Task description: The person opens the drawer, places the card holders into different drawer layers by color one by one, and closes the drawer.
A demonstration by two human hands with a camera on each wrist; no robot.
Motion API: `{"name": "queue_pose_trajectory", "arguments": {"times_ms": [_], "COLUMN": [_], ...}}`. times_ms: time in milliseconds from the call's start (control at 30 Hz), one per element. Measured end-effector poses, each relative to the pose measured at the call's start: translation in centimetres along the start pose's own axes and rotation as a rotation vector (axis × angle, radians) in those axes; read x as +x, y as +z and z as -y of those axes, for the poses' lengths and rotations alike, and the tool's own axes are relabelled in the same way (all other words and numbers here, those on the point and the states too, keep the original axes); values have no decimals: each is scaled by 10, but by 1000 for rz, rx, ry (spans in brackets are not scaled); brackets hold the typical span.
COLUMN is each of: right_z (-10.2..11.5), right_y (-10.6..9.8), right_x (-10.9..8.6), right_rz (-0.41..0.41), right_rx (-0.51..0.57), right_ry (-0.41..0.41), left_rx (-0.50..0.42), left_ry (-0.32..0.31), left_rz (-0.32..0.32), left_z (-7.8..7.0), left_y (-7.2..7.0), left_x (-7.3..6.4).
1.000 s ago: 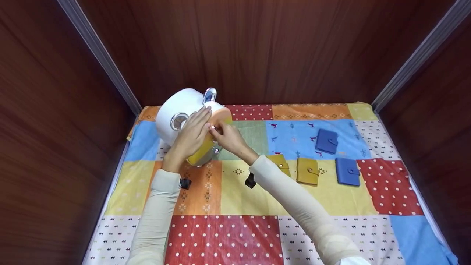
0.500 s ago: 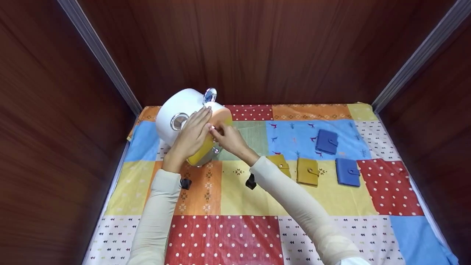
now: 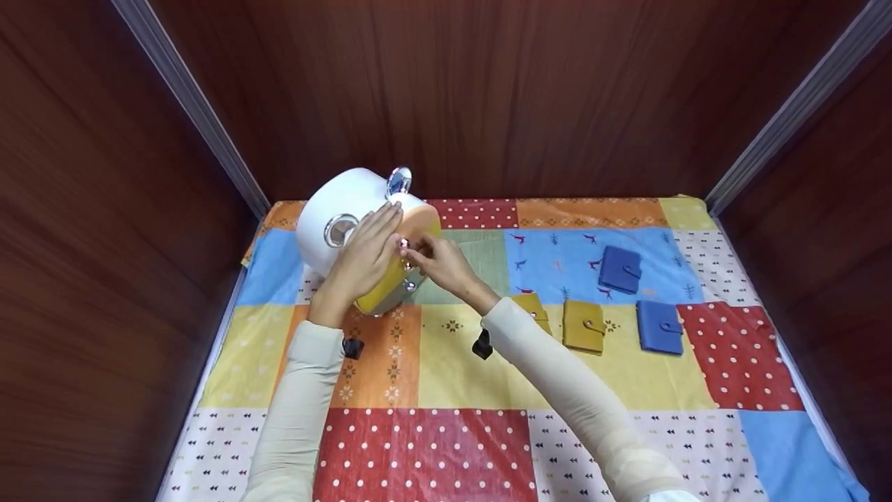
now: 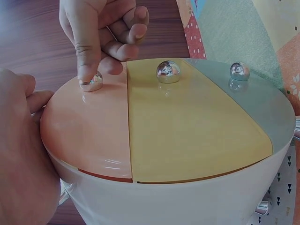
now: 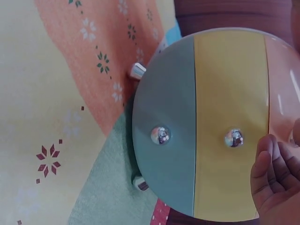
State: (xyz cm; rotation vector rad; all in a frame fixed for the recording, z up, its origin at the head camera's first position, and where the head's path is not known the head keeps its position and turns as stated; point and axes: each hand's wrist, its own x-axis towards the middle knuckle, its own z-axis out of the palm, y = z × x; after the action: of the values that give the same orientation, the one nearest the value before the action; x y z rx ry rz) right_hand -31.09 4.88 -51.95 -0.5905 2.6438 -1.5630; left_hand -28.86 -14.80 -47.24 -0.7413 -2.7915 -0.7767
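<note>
A white drum-shaped storage box (image 3: 327,199) rests on its side at the back left. Its round front has a peach drawer (image 4: 98,126), a yellow drawer (image 4: 192,126) and a grey-green drawer (image 5: 164,93), each with a silver ball knob. In the left wrist view all the fronts look flush. My left hand (image 3: 357,261) lies with fingers extended on the white wall near the peach drawer. My right hand (image 3: 447,268) is at the peach drawer's knob (image 4: 93,85); its thumb partly covers the knob in the left wrist view, its other fingers loosely bent beside it.
Right of the box lie a dark blue snap wallet (image 3: 619,269), a lighter blue wallet (image 3: 658,326) and a mustard wallet (image 3: 582,325). Another mustard wallet (image 3: 533,312) is partly under my right sleeve. A patchwork cloth (image 3: 425,446) covers the table; brown wooden panels (image 3: 460,97) enclose it.
My right hand has shifted slightly right and toward me, its fingers loosening from the peach drawer's knob, which now shows in the head view. My left hand stays in place.
</note>
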Motion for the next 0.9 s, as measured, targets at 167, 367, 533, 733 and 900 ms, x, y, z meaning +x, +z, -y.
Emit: {"name": "queue_pose_trajectory", "arguments": {"times_ms": [167, 367, 533, 733, 900], "right_z": [-7, -15, -21, -25, -22], "right_y": [-1, 2, 6, 10, 15], "right_x": [-1, -2, -3, -3, -4], "right_rz": [-20, 8, 55, 92, 101], "right_rx": [-88, -138, -182, -199, -211], "right_ry": [4, 69, 86, 93, 105], "left_rx": [3, -5, -9, -7, -3], "left_ry": [6, 8, -2, 0, -3], "left_rz": [-7, -6, -3, -7, -7], "left_z": [0, 1, 0, 0, 0], "left_y": [1, 1, 1, 1, 2], "left_x": [0, 0, 0, 1, 0]}}
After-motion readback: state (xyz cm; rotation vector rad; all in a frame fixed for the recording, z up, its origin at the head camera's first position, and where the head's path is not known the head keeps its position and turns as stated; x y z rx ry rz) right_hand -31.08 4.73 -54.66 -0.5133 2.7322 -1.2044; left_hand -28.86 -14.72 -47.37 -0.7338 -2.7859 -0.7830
